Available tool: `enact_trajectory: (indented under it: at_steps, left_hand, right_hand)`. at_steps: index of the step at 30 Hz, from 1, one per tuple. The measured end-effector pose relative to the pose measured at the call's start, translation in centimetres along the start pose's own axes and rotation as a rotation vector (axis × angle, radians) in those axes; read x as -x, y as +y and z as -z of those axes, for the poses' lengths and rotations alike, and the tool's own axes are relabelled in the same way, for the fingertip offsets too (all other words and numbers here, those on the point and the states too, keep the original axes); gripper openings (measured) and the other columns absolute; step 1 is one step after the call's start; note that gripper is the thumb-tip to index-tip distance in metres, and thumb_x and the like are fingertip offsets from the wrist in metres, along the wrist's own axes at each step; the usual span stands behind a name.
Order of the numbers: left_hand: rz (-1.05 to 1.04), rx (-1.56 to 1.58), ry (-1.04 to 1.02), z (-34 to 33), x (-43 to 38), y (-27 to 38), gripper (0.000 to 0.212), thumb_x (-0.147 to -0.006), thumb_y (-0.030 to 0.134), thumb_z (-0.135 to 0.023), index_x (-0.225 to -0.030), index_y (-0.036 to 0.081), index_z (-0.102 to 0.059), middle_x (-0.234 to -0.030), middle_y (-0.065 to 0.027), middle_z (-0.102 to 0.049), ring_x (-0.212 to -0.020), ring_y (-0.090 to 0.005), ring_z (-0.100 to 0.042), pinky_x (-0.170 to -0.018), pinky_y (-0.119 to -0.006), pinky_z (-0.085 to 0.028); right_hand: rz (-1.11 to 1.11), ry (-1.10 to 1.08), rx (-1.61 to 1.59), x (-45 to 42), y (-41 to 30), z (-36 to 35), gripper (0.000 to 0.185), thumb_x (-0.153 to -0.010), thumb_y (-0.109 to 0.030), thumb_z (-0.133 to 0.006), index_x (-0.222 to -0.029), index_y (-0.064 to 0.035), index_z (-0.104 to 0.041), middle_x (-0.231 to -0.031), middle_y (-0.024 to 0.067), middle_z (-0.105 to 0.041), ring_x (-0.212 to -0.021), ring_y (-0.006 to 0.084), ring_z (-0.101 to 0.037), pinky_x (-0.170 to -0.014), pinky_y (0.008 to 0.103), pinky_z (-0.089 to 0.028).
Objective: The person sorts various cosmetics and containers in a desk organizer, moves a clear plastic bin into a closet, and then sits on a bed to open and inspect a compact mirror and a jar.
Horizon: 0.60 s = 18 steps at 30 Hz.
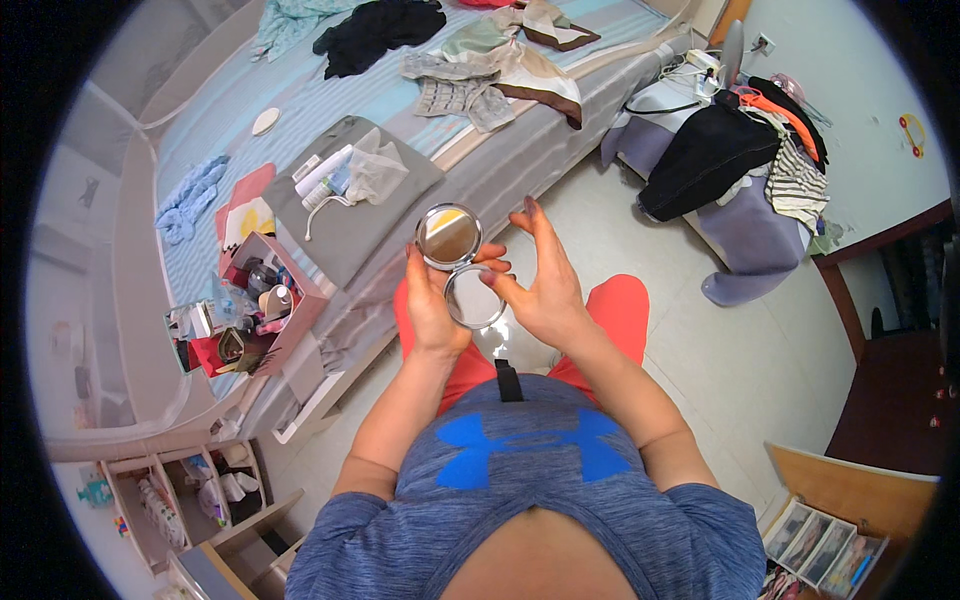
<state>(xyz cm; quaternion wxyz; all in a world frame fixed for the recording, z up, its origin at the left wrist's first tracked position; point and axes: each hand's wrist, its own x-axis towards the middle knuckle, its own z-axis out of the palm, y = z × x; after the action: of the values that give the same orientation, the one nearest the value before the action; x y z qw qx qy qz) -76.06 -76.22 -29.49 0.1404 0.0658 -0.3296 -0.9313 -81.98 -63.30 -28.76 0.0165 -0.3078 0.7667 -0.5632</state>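
Note:
An opened round compact mirror (pixel 448 235) with a silver rim is in front of my torso. My left hand (pixel 436 315) holds it from the left, with fingertips showing behind its right side near the hinge. The upper disc reflects yellow and brown patches, while the lower disc (pixel 474 297) looks pale. My right hand (pixel 546 289) is at the right of the compact, fingers spread and pointing away from me. Its thumb tip reaches the lower disc's upper right rim; whether it presses there I cannot tell.
Ahead is a bed (pixel 300 90) with scattered clothes. On it lie a grey pouch (pixel 360 244), bottles in a mesh bag (pixel 375 169), a white oval item (pixel 266 121) and a pink box (pixel 300 315) of cosmetics. Clothes cover a purple-draped piece of furniture (pixel 750 232) at right. An open drawer (pixel 814 547) is lower right.

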Motion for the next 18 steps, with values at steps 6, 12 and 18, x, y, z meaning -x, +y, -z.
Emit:
enact_trajectory:
  at_steps: [6,12,18]
  left_hand:
    - [0.036,0.029,-0.018,0.1,0.2,-0.2,0.07,-0.097,0.056,-0.015,-0.12,0.0,-0.05,-0.102,-0.0203,-0.063,-0.089,-0.0298,-0.064,-0.078,-0.045,-0.054]
    - [0.037,0.044,-0.055,0.2,0.6,0.4,0.069,-0.097,0.054,-0.014,-0.118,-0.001,-0.05,-0.102,-0.0192,-0.063,-0.087,-0.029,-0.064,-0.079,-0.044,-0.052]
    - [0.019,0.019,-0.008,-0.5,0.1,-0.3,0.066,-0.098,0.053,-0.016,-0.123,0.0,-0.048,-0.105,-0.0205,-0.062,-0.091,-0.0301,-0.062,-0.083,-0.041,-0.05]
  right_hand:
    - [0.058,-0.125,-0.031,0.6,-0.9,-1.0,0.095,-0.067,-0.019,-0.077,-0.14,0.0067,-0.022,-0.126,0.0251,-0.049,-0.116,0.0391,-0.048,-0.096,0.0436,-0.039]
    - [0.115,-0.023,0.118,0.4,-0.5,0.1,0.097,-0.064,-0.018,-0.077,-0.14,0.0078,-0.022,-0.126,0.0242,-0.049,-0.115,0.0385,-0.049,-0.096,0.0435,-0.039]
    - [0.033,-0.077,-0.045,-0.5,-1.2,-1.2,0.096,-0.063,-0.014,-0.075,-0.14,0.008,-0.022,-0.121,0.0225,-0.051,-0.11,0.0354,-0.052,-0.095,0.0424,-0.04]
